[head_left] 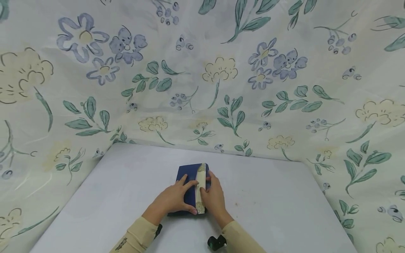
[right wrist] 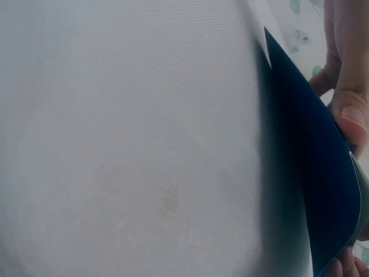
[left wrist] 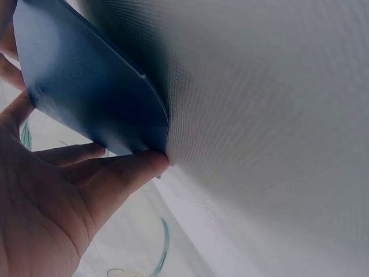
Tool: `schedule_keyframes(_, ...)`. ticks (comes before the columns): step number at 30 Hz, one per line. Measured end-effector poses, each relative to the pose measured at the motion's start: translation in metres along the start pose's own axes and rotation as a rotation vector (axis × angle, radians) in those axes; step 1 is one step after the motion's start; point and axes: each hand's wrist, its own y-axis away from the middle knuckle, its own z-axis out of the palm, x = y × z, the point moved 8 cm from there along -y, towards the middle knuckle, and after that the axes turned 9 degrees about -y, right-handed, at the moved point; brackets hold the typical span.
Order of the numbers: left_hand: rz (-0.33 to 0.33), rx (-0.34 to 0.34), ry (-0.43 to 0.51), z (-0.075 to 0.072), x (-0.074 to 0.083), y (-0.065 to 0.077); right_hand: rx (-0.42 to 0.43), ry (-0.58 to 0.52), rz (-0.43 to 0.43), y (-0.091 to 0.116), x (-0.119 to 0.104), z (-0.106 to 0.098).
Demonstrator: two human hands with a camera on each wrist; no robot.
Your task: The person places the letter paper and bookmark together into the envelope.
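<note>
A dark blue folded card or cover (head_left: 191,171) lies on the white table, with a cream strip (head_left: 201,171) down its right side; the strip has gold-speckled ends. My left hand (head_left: 172,198) is spread over the blue face, one fingertip at the strip and the thumb at the near edge. From the right, my right hand (head_left: 216,196) pinches the strip's side, thumb on the strip and fingers at the right edge. The left wrist view shows a blue panel (left wrist: 86,75) standing off the surface; in the right wrist view, the blue edge (right wrist: 317,150) also lifts away.
The white table (head_left: 269,203) has small brownish spots (head_left: 236,204) right of the card. A floral-printed sheet (head_left: 227,105) hangs behind it and along both sides. Near the right sleeve sits a small black device (head_left: 216,242).
</note>
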Motion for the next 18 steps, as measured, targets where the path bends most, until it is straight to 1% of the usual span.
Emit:
schedule_keyframes(5,-0.011,-0.001,-0.01,-0.0007,-0.0019,0.0006,-0.041,-0.042,0.015,0.0,0.0032,-0.0021)
schedule_keyframes(9,-0.02,-0.004,-0.011,-0.0009,-0.0037,0.0016,-0.099,-0.067,0.022,0.0,0.0046,-0.0006)
schedule_keyframes(12,-0.015,-0.003,-0.01,-0.0004,-0.0039,0.0021,-0.138,-0.071,0.029,0.0008,0.0052,0.0017)
schedule_keyframes(18,0.01,0.008,-0.012,0.0004,-0.0013,0.0004,-0.164,-0.077,0.021,0.002,0.004,0.006)
